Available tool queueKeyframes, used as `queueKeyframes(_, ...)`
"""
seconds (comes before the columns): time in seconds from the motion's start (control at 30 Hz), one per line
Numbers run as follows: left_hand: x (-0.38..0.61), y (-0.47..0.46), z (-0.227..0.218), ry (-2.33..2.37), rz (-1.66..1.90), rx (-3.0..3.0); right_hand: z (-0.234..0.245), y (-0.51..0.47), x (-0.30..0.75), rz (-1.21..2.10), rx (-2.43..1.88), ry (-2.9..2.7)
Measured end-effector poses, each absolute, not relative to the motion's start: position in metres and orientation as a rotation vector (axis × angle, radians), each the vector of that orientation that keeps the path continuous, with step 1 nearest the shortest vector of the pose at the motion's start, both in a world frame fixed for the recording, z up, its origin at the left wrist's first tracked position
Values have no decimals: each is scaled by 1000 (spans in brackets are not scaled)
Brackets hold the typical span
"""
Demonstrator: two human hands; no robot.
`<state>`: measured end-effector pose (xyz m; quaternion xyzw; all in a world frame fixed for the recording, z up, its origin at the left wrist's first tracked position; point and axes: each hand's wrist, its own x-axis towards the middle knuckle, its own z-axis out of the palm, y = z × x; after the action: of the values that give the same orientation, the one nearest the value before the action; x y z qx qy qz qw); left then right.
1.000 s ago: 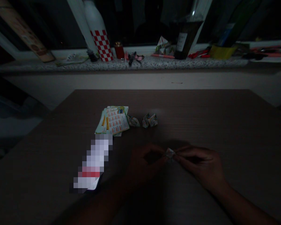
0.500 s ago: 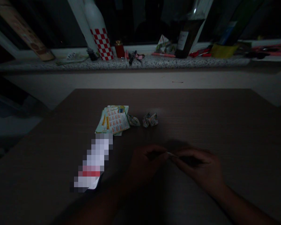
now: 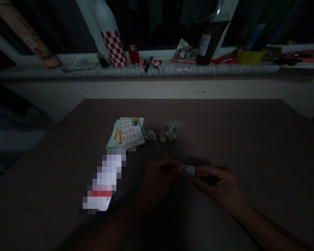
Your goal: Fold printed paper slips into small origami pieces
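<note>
Between my two hands is a small folded piece of printed paper (image 3: 189,170), pale with printing on its face. My left hand (image 3: 161,177) pinches its left end between thumb and fingers. On the other side, my right hand (image 3: 219,179) grips the right edge in the same way. Beyond them on the table lie two small folded paper shapes side by side, one being the right folded shape (image 3: 172,133). Another folded paper piece (image 3: 149,134) touches a fanned stack of printed paper slips (image 3: 131,135). The light is dim, so the fingers' details are dark.
A lit phone (image 3: 106,181) with a blurred-out screen lies left of my hands on the brown table (image 3: 225,122). Along the stone windowsill (image 3: 172,71) stand a white bottle with red checks (image 3: 113,45), a red jar (image 3: 133,54), a dark bottle (image 3: 208,45) and a yellow container (image 3: 249,55).
The folded paper has turned so that a wider printed face shows between my fingers. Both hands have shifted slightly to the left, and the things on the table have stayed put.
</note>
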<state>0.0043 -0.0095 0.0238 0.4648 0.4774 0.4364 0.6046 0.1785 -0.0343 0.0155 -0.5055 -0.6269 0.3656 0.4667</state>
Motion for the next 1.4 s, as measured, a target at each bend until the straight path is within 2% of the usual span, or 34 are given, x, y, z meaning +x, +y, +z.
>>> queueKeyframes(0.4,5,-7,20,1018,964,916,15,-30,187,1324,-1180,-1305)
queueKeyframes(0.7,-5,-5,27,917,640,1266,18,-30,190,1454,-1109,-1389)
queueKeyframes(1.07,-3,-7,30,953,597,1505,15,-29,190,1495,-1086,-1318)
queueKeyframes(1.4,-2,-11,34,917,648,1742,21,-35,184,1326,-1117,-1377)
